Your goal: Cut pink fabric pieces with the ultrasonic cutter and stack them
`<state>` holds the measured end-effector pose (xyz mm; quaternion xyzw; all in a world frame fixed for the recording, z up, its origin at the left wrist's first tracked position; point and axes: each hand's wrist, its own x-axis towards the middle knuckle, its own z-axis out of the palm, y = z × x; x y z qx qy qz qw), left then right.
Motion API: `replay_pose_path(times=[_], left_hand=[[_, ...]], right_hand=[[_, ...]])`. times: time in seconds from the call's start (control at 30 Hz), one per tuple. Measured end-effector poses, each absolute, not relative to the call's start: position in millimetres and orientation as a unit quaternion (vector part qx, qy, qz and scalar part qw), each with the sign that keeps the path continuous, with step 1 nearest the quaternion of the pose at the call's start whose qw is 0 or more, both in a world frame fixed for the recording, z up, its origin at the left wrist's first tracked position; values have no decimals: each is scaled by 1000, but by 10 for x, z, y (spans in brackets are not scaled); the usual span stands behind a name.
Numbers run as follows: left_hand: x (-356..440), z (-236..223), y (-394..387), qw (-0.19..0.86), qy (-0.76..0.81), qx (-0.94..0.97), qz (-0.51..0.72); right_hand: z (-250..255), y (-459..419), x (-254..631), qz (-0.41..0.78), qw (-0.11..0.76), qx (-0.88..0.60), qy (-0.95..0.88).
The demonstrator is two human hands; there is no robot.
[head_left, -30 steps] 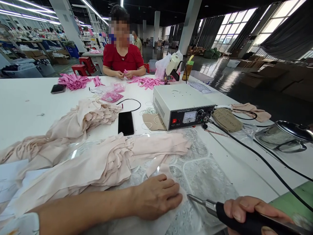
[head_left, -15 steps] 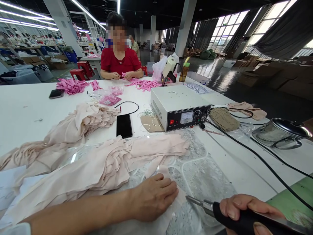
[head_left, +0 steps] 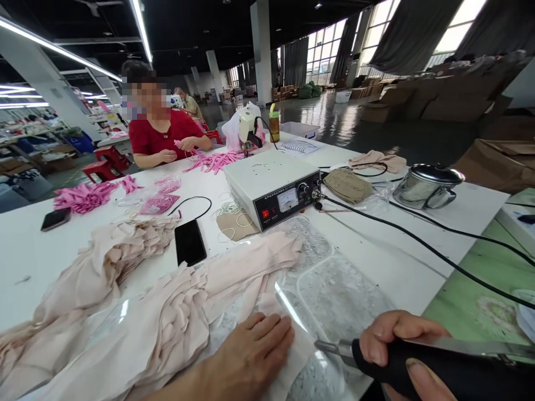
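Observation:
My left hand lies over a pale pink fabric piece, its fingers stretched out and pressed flat on the cloth. My right hand grips a black-handled hot or ultrasonic cutter with a pointed metal tip. That tip is at the right edge of the fabric piece; whether it touches the cloth I cannot tell. Beneath the work is a clear patterned sheet. Left of my left hand, overlapping layers of pale pink fabric are spread out, and a beige fabric bundle sits behind them.
A control box stands mid-table, its black cable running right. Nearby lie a phone, card templates and a steel mug. Across the table, a person in red handles pink strips.
The view has turned to the right. My left hand's fingers have gone from curled to flatter on the fabric. The cutter tip stays by the cloth's right edge.

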<state>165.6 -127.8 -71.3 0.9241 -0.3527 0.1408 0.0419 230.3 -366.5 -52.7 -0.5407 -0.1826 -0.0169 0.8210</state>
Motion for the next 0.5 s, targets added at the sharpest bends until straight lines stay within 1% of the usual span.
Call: replay_pose_path(times=[0.2,0.3,0.5], left_hand=[[1636,-719,-1244,15,-359,927,109],[1637,-708,-1239,13,-363,926,103],[1635,-708,-1248,15,-354,930,95]], right_hand=[[-494,-3634,2300,-30,821,-548,-155],[-489,-3631,2301,-29,816,-555,-160],[-529,-3635,2273,-39,832,-533,-148]])
